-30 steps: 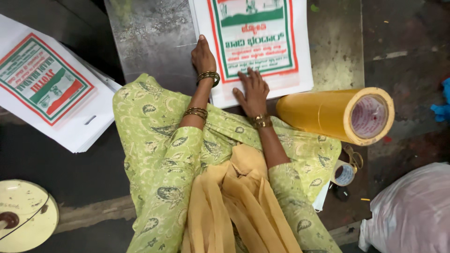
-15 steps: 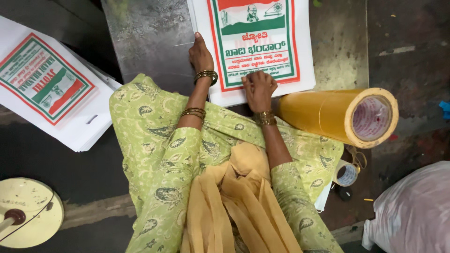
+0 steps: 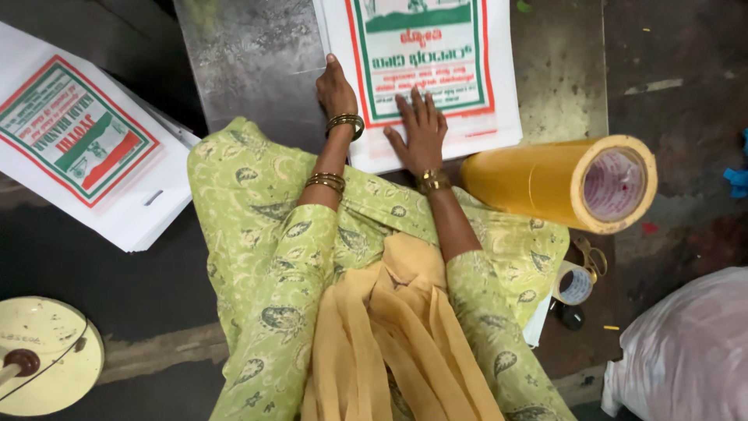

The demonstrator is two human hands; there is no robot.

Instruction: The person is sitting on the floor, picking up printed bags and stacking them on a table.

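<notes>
Left hand [image 3: 335,90]: fingers together, laid flat on the left edge of the printed white bag [image 3: 425,70], thumb side against the bag's border; it grips nothing. Gold bangles sit at the wrist and further down the forearm.

Right hand [image 3: 421,132]: fingers spread apart, palm pressed down on the lower part of the same bag, just beside the left hand; nothing is clamped in it. A gold bangle circles the wrist.

Printed white bag: lies flat under both hands on the grey metal desk [image 3: 249,54], its red and green framed print facing up, its lower edge just ahead of the person's lap.

Large yellow tape roll [image 3: 561,183]: lies on its side just to the right of the right hand, open core turned to the right, close to the bag's lower right corner.

Small tape roll [image 3: 576,284]: below the large roll, near the right elbow, with a pair of scissors [image 3: 592,257] touching it.

Stack of printed white bags [image 3: 89,148]: well to the left of the left hand, tilted, same red and green print.

Round cream disc with a dark knob [image 3: 43,359]: far below and left of the left hand.

White plastic sack [image 3: 686,351]: far below and right of the right hand.

Green patterned sleeves [image 3: 265,257] and a mustard scarf [image 3: 389,327] cover the arms and lap.
</notes>
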